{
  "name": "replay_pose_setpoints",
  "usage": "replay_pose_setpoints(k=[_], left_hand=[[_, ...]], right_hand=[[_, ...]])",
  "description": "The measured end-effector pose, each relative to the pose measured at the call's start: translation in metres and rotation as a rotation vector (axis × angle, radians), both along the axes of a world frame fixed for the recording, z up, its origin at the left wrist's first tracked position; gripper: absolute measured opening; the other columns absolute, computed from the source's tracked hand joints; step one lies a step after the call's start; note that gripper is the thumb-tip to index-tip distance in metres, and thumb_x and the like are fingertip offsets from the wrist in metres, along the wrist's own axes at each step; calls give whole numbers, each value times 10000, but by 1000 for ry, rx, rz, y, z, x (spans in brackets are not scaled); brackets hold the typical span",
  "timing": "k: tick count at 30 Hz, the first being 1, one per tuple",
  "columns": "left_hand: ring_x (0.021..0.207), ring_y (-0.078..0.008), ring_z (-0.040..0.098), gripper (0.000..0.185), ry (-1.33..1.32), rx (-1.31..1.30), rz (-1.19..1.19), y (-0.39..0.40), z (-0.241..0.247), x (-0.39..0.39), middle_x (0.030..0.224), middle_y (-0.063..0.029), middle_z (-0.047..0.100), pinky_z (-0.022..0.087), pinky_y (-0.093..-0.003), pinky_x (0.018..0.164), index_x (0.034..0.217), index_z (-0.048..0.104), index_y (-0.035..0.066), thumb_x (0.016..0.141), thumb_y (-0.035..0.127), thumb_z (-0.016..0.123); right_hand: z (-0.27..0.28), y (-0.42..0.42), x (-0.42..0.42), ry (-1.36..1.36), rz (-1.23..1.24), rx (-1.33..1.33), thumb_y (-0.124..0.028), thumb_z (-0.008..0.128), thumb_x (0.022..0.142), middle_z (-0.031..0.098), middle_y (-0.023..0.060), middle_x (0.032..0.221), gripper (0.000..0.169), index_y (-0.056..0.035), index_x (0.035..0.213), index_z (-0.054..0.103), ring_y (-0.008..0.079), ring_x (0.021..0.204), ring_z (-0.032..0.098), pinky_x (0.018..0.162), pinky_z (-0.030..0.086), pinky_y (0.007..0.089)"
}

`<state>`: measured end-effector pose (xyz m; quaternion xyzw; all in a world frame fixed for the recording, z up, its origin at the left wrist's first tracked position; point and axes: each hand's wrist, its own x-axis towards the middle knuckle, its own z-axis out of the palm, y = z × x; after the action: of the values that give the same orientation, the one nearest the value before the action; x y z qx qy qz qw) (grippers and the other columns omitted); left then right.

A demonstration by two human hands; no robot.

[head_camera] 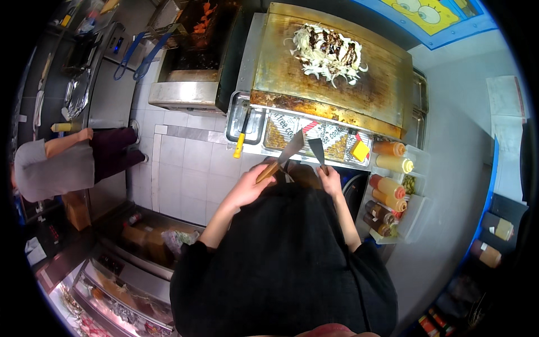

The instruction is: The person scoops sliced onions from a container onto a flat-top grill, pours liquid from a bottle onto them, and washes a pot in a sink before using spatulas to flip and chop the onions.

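Note:
My left hand [248,187] grips the wooden handle of a metal griddle scraper [292,146], its blade pointing up and to the right. In my right hand [330,180] is a second, darker metal spatula [316,149], held by its wooden handle. Both blades are over the near edge of a lined tray [283,130], apart from each other. Beyond them lies a flat-top griddle [269,71], where a heap of sliced onions [328,52] with dark sauce on it rests toward the back. Neither tool touches the griddle.
A yellow-handled tool [239,145] leans across a steel pan at the left. A yellow block [360,151] sits at the tray's right end, near several sauce bottles [387,185]. Left of the griddle is a fryer [185,94]. Another person [59,168] stands at the far left.

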<state>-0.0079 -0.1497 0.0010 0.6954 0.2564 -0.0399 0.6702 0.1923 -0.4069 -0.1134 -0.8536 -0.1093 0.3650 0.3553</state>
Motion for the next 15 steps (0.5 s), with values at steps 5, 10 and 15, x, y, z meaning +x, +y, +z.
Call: replay_pose_setpoints(k=[5,10,15], left_hand=[[856,-351,674,585,74,879,-167,-43,5,43,1074,-160,630,572,-446,688,1458,459,74,891,43,598],[828,-328,658,640,302,989,-133,-42,-51,40,1042,-156,568,572,-448,679,1492,404,52,868,33,543],[548,-103,506,464,330,-257,494,-29,-18,14,911,-78,625,404,-258,463,1444,405,45,1004,70,550]], right_hand=[[75,44,20,1717,-444,666,-453,513,1038,308,-75,568,381,-99,897,519,19,416,294,379,267,186],[127,40,31,1842,-433,613,-489,478,1047,310,-71,557,410,-107,901,499,46,385,275,373,264,192],[135,46,44,206,417,368,-357,587,1010,591,124,607,323,-44,1030,510,295,459,583,455,466,365]])
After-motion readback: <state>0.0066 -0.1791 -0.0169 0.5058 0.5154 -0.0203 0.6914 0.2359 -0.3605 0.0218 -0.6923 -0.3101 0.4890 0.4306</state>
